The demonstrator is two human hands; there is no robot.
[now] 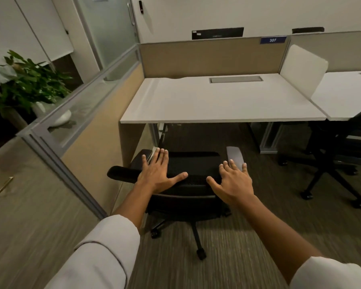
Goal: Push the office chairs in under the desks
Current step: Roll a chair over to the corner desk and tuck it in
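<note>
A black mesh office chair (193, 184) stands in front of a white desk (217, 101), its back toward me and its seat short of the desk's front edge. My left hand (157, 174) lies flat on the left side of the chair's backrest top, fingers spread. My right hand (233, 182) is spread over the right side of the backrest, next to the grey armrest (234, 156). Neither hand grips anything. A second black chair (338, 161) sits at the neighbouring desk (342, 97) on the right, its base sticking out onto the carpet.
A tan and glass partition (75, 130) runs along the left of the desk, close to the chair's left armrest. A potted plant (29, 84) stands behind it. A white divider (302, 69) separates the two desks. Carpet (248, 247) lies under the chairs.
</note>
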